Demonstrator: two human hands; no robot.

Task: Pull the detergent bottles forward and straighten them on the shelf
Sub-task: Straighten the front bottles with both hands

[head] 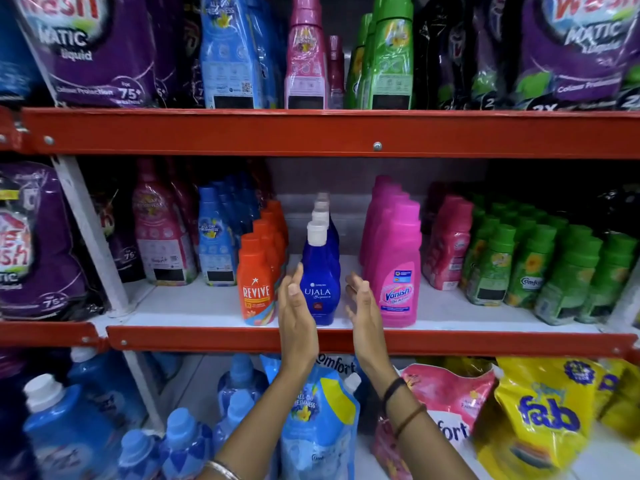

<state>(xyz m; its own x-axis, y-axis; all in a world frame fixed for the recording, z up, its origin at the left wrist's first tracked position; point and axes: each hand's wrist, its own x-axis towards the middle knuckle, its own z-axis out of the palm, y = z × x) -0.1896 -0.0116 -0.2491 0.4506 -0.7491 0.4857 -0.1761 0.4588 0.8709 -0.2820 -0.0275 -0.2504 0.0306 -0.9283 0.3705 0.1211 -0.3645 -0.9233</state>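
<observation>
A red-framed shelf unit [311,133] fills the view, three levels stocked with laundry products. The middle shelf [194,306], white with a red front lip, carries the rows at hand. On its right stand green Comfort bottles [519,271] several deep, well back from the lip. Near the centre a file of pink Vanish bottles [398,271] runs front to back, its front bottle upright at the shelf's front edge. To the left of centre a file of orange Revive bottles [258,282] does likewise, the front one at the edge too.

Between those two files stands the row of blue Ujala bottles [320,271] with white caps, label facing out, the front bottle upright at the front edge and the others lined up behind it.

Both forearms rise from the bottom of the view and cross the red lip, reaching in on either side of the front Ujala bottle. The left hand [298,320] is open, palm turned inward toward the bottle, fingers straight and pointing up and back, lying just beside or lightly against its left flank; contact cannot be told for sure. The right hand [362,306] is open as well, palm facing left, fingers loosely curled, slightly blurred, just beside the bottle's right side with a small gap showing. Neither hand closes around anything. The right wrist wears dark bands [398,400]; a bangle [221,469] shows on the left forearm.
</observation>
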